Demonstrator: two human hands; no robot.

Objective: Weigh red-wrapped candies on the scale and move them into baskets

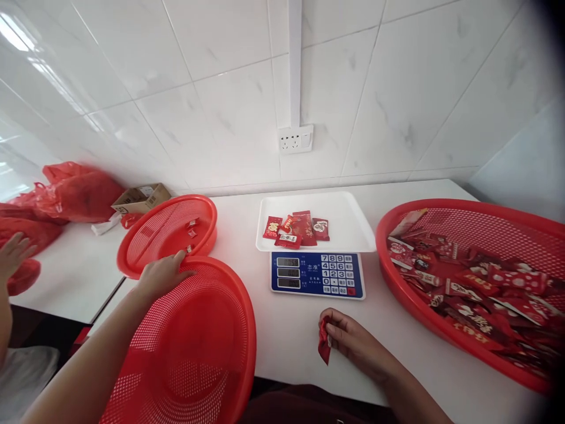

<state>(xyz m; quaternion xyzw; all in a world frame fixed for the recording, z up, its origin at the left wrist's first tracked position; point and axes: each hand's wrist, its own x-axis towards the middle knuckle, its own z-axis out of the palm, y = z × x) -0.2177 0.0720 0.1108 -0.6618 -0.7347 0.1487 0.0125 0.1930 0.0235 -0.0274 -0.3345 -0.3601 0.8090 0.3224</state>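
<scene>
My left hand [161, 277] reaches across to the near red plastic basket [248, 330], fingers closed over its far rim. This basket leans at a tilt and overlaps the round red basket [126, 259] behind it. In front of the scale, my right hand [348, 338] pinches a small red snack packet [324, 347], which hangs just above the white table. The blue-fronted digital scale [315, 275] carries a white tray [344, 221]. Several red snack packets [302, 227] lie on the tray's left half.
A wide red basket [397, 282] at right holds many mixed red packets [477, 288]. A few small packets [192, 231] lie in the back-left basket. Further left are a cardboard box [145, 198], red plastic bags [79, 191] and another person's hand [17, 253]. A socket [295, 139] is on the tiled wall.
</scene>
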